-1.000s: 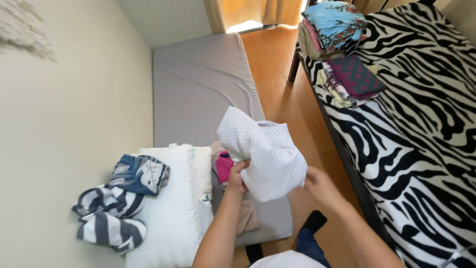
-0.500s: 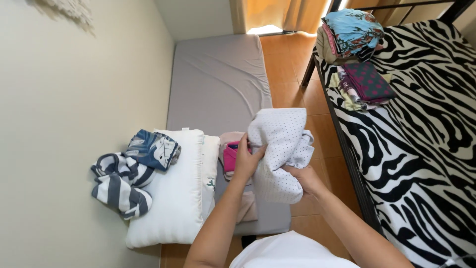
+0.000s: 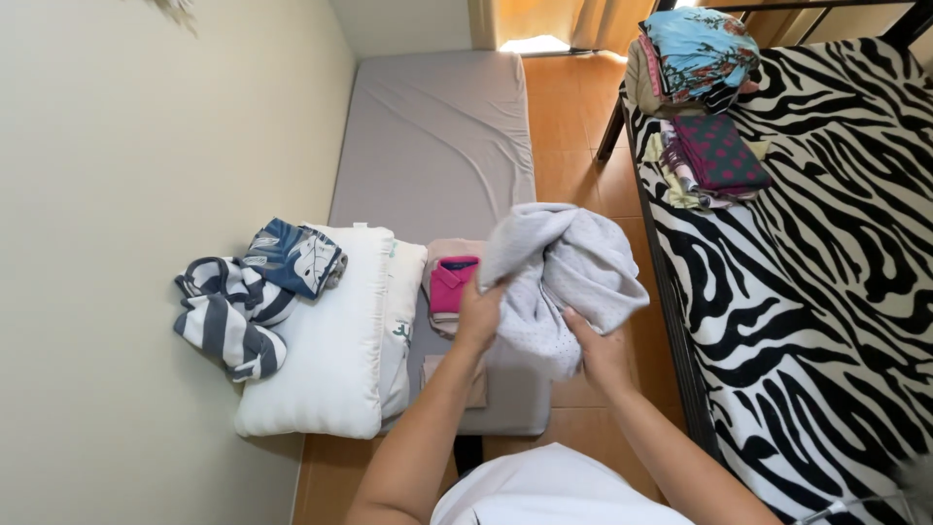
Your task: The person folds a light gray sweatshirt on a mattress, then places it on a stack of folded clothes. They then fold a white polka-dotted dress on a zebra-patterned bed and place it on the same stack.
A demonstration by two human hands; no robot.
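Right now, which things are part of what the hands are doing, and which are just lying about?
In hand:
left hand
right hand
white dotted garment

Lying about:
white pillow
striped cloth
pink folded garment
grey mattress
zebra-print bedcover

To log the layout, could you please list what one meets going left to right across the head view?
Navy-and-white striped garment → white pillow → folded pink garment → left hand → pale grey dotted cloth, held by both hands → zebra-patterned bedcover.
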